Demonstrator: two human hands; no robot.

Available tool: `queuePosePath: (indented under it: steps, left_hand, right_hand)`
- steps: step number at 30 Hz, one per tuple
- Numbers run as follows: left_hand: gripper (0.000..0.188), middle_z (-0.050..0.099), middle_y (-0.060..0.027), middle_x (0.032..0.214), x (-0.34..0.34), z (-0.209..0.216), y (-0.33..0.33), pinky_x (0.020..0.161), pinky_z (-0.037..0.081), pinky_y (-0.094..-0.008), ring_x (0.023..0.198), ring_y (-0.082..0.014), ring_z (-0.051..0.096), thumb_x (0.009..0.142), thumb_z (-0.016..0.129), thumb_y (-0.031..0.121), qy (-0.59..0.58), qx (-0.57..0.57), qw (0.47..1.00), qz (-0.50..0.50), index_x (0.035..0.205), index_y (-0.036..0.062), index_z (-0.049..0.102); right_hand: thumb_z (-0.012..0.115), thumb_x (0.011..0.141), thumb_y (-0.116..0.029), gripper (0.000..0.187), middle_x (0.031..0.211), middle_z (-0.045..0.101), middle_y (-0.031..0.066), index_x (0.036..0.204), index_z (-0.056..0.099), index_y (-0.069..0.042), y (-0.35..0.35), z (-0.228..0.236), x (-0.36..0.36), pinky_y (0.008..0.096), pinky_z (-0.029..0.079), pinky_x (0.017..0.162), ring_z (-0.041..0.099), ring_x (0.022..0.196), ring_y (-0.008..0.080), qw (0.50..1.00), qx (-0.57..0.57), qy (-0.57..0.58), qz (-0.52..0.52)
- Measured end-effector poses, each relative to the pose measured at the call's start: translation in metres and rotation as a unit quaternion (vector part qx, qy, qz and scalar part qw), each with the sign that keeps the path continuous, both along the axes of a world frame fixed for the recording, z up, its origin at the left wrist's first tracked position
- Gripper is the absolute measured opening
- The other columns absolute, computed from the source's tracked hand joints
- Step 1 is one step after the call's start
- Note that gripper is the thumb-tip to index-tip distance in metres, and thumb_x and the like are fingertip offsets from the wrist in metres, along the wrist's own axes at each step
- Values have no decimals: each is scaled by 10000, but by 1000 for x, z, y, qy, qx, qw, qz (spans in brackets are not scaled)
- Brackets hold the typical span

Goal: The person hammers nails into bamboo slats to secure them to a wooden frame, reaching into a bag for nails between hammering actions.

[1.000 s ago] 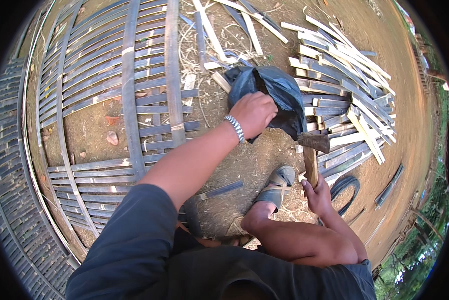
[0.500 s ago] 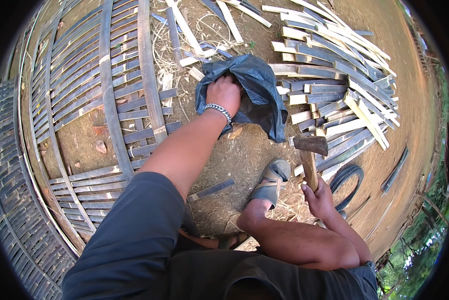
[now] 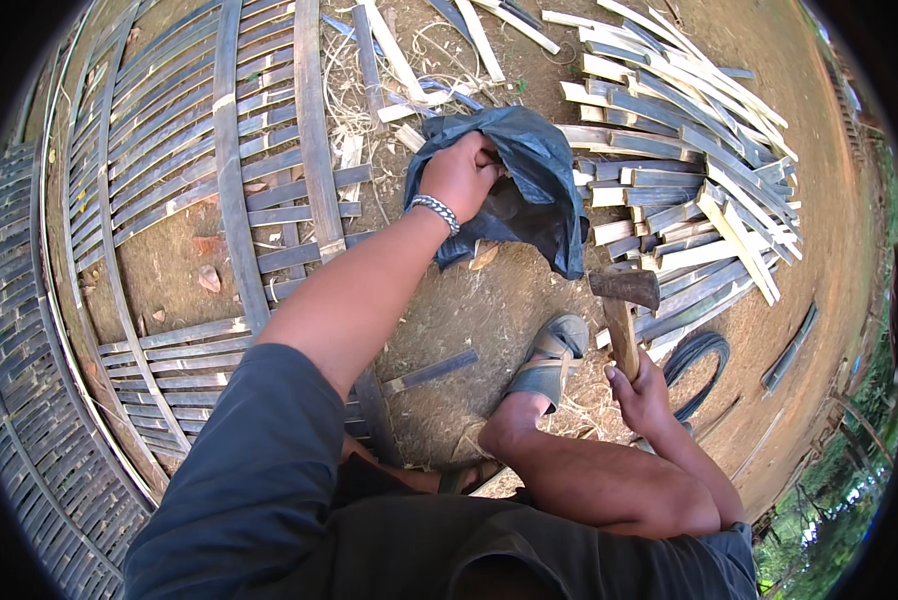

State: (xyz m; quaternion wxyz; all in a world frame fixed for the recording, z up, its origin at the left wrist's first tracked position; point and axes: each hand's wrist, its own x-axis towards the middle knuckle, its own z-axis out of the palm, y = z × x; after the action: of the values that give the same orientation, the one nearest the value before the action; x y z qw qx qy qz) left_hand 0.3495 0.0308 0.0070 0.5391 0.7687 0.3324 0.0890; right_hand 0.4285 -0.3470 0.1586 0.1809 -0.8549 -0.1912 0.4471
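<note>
My left hand (image 3: 459, 175), a braided bracelet at its wrist, is in the mouth of a crumpled dark plastic bag (image 3: 541, 165). Its fingers are curled together near the bag's inner side; whatever they pinch is too small or hidden to name. The bag's opening gapes toward me, and its inside is dark. Lower right, my right hand (image 3: 641, 392) is closed round the wooden handle of a hatchet (image 3: 621, 325), held upright with its rusty head at the top.
A pile of split bamboo strips (image 3: 684, 190) lies at the upper right. To the left is a slatted bamboo panel (image 3: 231, 170). A coil of black cord (image 3: 709, 362) rests on the dirt by my right hand. One short strip (image 3: 434, 371) lies near my sandal (image 3: 552, 358).
My left hand has risen a little out of the bag, so its curled fingers now show at the opening. The right hand still grips the hatchet. The view has shifted slightly.
</note>
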Motion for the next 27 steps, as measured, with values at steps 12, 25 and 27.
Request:
queuePosePath:
  steps: [12,25,27]
  left_hand:
    - [354,705,-198,1192,-35,9,-15,867,620,-337,1017,-246,742,933,712,-30,-139,-425,882,147,1236,-21,530]
    - [286,739,-103,1103,-239,45,-96,935,585,-308,1022,-171,718,992,660,20,-104,-520,819,218,1267,-59,654]
    - [285,748,-98,1093,-251,37,-83,925,583,-297,1026,-157,716,978,691,38,-133,-439,856,239,1245,-59,670]
  right_hand:
    - [692,987,-200,326,771,652,153,1198,587,24,20,0,-6,406,512,689,646,716,247,1000,-17,-1,18]
    - [710,979,-227,365,817,683,148,1224,586,14,123,22,-29,400,532,699,674,735,237,981,-51,101,159]
    - [711,978,-255,386,844,683,155,1234,584,6,148,12,-35,382,530,669,688,726,216,969,3,67,239]
